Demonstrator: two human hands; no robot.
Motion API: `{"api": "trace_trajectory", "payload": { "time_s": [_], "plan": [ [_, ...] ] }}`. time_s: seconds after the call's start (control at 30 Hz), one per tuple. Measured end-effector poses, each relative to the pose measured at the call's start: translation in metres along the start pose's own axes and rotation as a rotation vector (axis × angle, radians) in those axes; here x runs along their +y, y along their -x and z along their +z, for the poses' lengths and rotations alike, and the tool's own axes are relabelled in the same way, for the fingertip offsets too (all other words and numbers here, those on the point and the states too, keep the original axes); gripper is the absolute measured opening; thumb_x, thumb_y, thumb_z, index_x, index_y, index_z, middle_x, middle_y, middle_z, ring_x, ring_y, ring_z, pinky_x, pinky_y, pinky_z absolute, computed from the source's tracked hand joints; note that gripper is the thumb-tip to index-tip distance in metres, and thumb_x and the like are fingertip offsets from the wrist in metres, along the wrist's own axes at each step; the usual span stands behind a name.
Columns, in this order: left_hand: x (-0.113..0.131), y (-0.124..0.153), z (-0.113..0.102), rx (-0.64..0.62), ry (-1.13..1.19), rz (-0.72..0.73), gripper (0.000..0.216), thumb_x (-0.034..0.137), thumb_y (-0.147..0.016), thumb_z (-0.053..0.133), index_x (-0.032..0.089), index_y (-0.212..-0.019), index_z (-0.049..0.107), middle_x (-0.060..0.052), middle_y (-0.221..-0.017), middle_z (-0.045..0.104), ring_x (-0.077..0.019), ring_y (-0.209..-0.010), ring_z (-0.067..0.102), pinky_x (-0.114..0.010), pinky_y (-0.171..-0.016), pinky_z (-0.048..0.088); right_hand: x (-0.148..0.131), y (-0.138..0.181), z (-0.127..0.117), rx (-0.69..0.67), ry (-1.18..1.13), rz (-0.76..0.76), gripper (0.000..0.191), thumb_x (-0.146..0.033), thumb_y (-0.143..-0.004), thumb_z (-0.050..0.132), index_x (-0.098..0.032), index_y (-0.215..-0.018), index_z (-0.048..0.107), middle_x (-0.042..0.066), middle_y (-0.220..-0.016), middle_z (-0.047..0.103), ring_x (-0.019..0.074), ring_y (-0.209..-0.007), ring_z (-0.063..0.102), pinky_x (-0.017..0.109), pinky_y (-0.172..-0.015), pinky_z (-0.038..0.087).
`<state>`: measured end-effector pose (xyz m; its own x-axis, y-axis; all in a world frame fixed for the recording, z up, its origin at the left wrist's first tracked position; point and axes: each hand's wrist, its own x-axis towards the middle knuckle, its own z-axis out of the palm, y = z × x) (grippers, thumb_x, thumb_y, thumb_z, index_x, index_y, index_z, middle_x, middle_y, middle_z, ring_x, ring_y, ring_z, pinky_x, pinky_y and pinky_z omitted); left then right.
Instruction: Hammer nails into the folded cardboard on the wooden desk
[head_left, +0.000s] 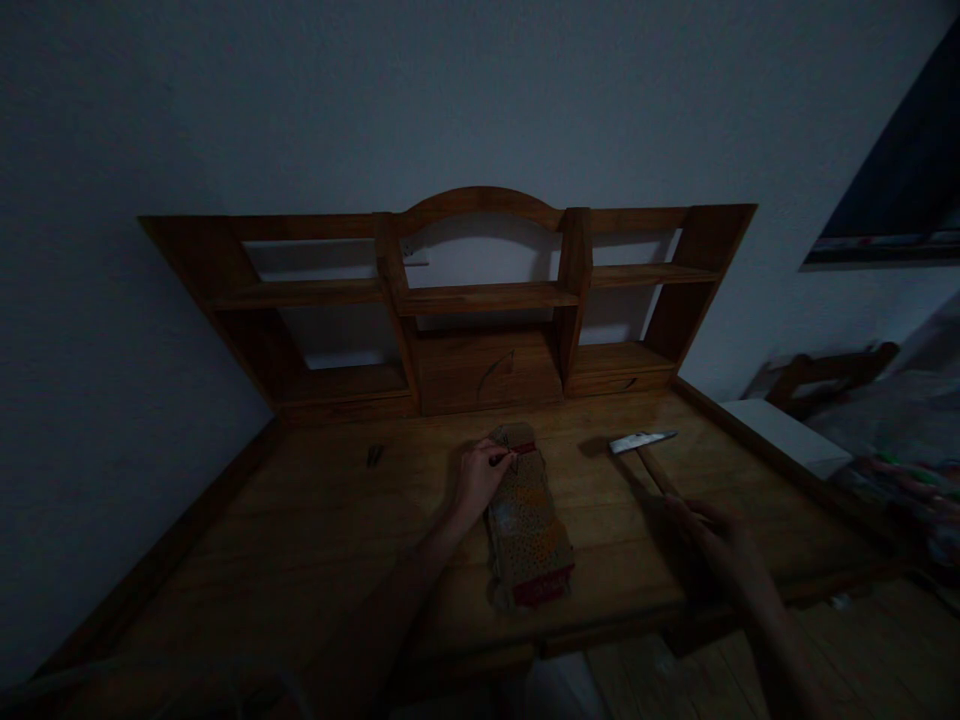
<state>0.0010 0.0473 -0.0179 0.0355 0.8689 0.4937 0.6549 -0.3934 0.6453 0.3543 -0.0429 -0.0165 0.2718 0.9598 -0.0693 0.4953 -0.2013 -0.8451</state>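
A flat piece of brown cardboard (525, 530) with orange dots and red printed bands lies on the wooden desk. Over its far end rests my left hand (480, 475), fingers pinched around a small dark piece too dim to name. To the right, my right hand (709, 540) is wrapped around the wooden handle of a hammer (643, 441). The hammer's metal head is held over the desk, apart from the cardboard, and casts a shadow. Left of the cardboard lie some small dark pieces (374, 456), too dim to identify.
A wooden shelf unit (487, 298) with an arched middle stands along the desk's (315, 540) back edge, against the wall. Raised wooden rails border both sides. A chair (832, 378), a white surface (787, 435) and a plastic-wrapped heap (900, 450) are at the right. The light is dim.
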Motion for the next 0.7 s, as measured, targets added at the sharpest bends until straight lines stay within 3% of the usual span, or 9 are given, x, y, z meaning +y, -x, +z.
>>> {"api": "trace_trajectory", "payload": {
  "time_s": [0.5, 0.7],
  "plan": [
    [0.0067, 0.0017, -0.0047, 0.025, 0.057, 0.028, 0.016, 0.028, -0.086, 0.057, 0.021, -0.089, 0.07, -0.002, -0.089, 0.068, -0.0149, -0.084, 0.062, -0.025, -0.077, 0.046, 0.0035, -0.0024, 0.0001, 0.024, 0.021, 0.012, 0.05, -0.059, -0.075, 0.054, -0.021, -0.104, 0.068, 0.006, -0.096, 0.072, 0.029, -0.096, 0.064, 0.031, -0.073, 0.05],
    [0.0044, 0.0017, -0.002, 0.03, 0.08, -0.04, 0.011, 0.026, -0.083, 0.06, 0.023, -0.089, 0.069, 0.0, -0.092, 0.069, -0.0153, -0.085, 0.063, -0.025, -0.078, 0.048, 0.0021, -0.0006, -0.0007, 0.022, 0.059, -0.006, 0.05, -0.06, -0.076, 0.052, -0.023, -0.105, 0.067, 0.005, -0.096, 0.072, 0.0297, -0.097, 0.063, 0.032, -0.076, 0.049]
  ]
}}
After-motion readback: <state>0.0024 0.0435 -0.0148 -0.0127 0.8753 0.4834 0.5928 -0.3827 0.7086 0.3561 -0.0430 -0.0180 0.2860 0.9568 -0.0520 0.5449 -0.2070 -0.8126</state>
